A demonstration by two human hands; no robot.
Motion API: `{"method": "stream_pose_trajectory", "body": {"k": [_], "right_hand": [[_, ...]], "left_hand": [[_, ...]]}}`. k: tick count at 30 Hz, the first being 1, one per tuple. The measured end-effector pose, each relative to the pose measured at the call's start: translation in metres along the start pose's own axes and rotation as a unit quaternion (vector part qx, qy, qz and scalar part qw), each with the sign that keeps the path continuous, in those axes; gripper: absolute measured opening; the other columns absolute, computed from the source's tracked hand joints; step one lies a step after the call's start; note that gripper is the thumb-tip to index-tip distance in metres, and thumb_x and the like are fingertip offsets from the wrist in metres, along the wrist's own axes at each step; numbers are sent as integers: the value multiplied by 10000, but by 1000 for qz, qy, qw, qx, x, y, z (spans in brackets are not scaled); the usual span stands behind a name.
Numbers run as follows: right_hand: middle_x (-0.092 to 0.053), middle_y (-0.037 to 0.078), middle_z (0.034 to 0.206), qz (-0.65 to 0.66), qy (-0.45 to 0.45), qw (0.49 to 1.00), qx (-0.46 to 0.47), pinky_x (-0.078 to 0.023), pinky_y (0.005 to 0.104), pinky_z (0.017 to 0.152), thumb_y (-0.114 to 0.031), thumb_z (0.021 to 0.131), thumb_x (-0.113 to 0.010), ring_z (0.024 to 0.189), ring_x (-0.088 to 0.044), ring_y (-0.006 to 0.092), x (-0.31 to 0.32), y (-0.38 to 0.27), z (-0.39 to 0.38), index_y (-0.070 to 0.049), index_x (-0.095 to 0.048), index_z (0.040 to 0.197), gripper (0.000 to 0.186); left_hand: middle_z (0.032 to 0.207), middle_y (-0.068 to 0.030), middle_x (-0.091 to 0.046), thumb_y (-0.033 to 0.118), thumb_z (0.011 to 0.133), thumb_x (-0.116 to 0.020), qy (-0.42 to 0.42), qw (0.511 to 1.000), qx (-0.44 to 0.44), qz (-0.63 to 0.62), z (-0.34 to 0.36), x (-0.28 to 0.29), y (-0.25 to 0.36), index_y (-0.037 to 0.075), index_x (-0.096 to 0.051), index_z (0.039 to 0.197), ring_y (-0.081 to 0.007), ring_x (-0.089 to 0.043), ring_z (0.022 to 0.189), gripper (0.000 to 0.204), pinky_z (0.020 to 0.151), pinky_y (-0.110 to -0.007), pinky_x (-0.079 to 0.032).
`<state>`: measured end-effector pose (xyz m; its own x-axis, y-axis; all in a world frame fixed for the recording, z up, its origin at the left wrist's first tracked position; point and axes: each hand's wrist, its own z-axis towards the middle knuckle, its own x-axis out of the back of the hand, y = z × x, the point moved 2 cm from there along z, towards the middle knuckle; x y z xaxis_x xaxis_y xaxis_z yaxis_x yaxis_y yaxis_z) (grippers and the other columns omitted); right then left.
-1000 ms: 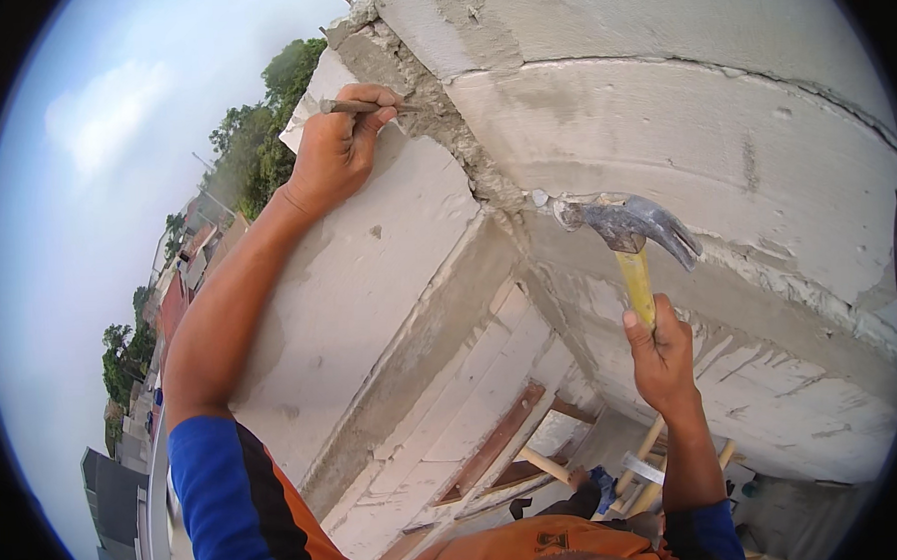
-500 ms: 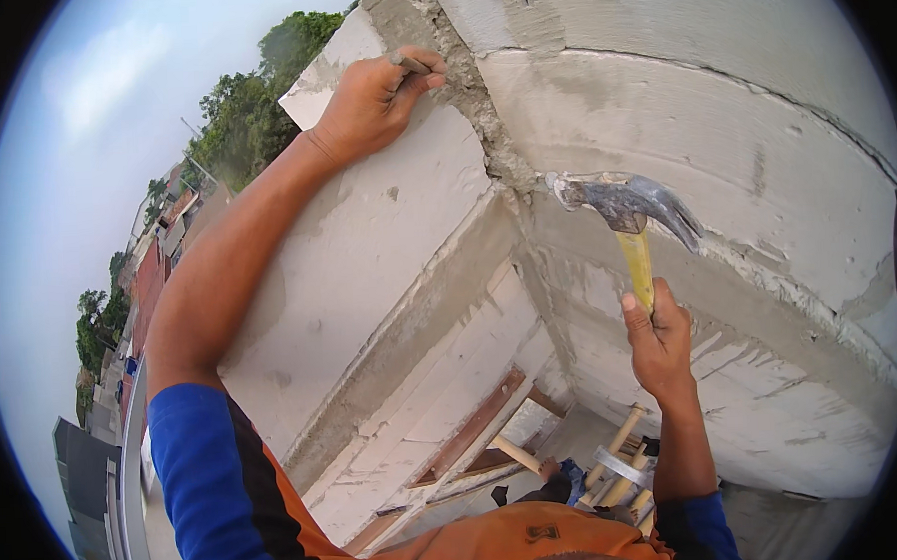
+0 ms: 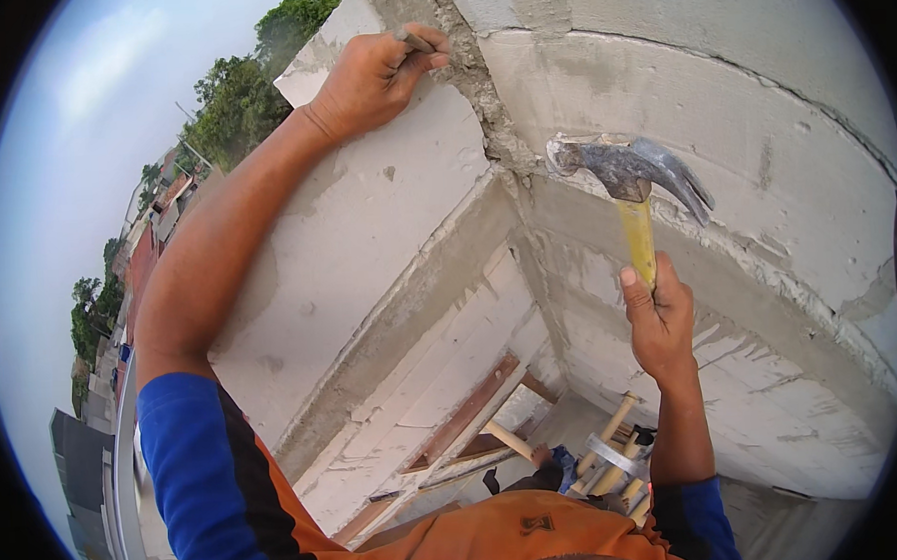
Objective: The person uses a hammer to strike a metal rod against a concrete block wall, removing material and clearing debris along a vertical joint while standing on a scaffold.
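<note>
My left hand (image 3: 384, 73) is raised to the top of the wall, fingers closed around a short grey metal rod (image 3: 415, 42). Most of that rod is hidden in the fist. It sits beside the rough mortar seam (image 3: 475, 79) where two pale block walls meet. My right hand (image 3: 661, 321) grips the yellow handle of a claw hammer (image 3: 629, 172). The hammer's striking face points left toward the seam, its claw to the right. The hammer head appears apart from the rod, below and to the right of it.
The right block wall (image 3: 660, 81) rises close by, and a grey mortar band (image 3: 410, 312) crosses the left wall. Far below are wooden poles (image 3: 616, 448) and another person's foot or hand, unclear. Left, beyond the wall, lie trees (image 3: 235, 99) and rooftops.
The whole view has shifted slightly, so the walls sit higher in it. The hammer has risen a little with my right hand. My left hand keeps its grip by the seam.
</note>
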<state>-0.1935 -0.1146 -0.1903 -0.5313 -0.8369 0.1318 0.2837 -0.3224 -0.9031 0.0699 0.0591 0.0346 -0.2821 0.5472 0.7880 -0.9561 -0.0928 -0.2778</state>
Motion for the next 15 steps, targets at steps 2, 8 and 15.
{"method": "stream_pose_trajectory", "body": {"k": [2, 8, 15], "right_hand": [[-443, 65, 592, 7, 3, 1000, 5, -358, 298, 513, -206, 1010, -575, 550, -397, 98, 1, 1, 1, -19, -503, 910, 224], [-444, 55, 589, -2, 27, 998, 52, -354, 298, 510, -204, 1013, -573, 547, -399, 99, 2, -8, 10, -16, -503, 914, 224], [-472, 64, 581, -64, 137, 969, 195, -356, 272, 481, -164, 999, -599, 515, -440, 92, 2, -64, 42, -16, -508, 929, 187]], "left_hand": [[887, -95, -711, 40, 917, -634, -5, 1000, 4, 5, 1, -1, 0, 22, -658, 971, -287, -642, 653, 62, 622, -343, -512], [867, -96, -716, -2, 877, -633, -18, 999, -26, -7, 6, -6, 4, 64, -635, 1033, -262, -670, 677, 169, 648, -341, -535], [986, -102, -729, -53, 853, -634, -86, 995, -45, 33, 15, -13, 7, 46, -641, 1111, -283, -717, 879, 277, 764, -324, -568]]}}
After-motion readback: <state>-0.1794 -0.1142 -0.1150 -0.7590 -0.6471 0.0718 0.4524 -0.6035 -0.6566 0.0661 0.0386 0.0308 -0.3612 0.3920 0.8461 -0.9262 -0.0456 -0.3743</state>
